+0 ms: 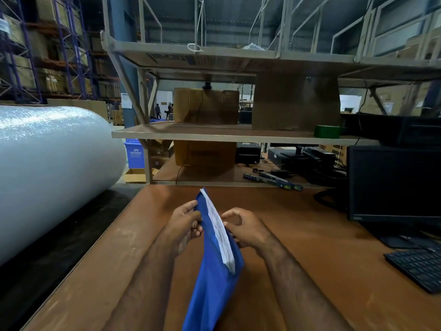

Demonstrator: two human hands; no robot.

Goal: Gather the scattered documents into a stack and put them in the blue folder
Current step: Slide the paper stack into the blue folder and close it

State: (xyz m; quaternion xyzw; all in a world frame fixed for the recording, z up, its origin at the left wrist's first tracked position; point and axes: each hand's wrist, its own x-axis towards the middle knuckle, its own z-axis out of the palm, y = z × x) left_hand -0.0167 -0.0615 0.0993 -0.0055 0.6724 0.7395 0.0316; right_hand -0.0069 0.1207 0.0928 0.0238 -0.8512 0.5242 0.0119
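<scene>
Both hands up over the table [298, 225]: left hand [185, 223] pinches the blue folder [212, 278] edge, right hand [243, 226] fingers curled at the documents [220, 231], stack partly inside. Keep mouth spread w/ left, square the stack, push it down evenly, don't crumple corners.

Brown table [298, 235], keyboard [417, 268], monitor [393, 182]
</scene>
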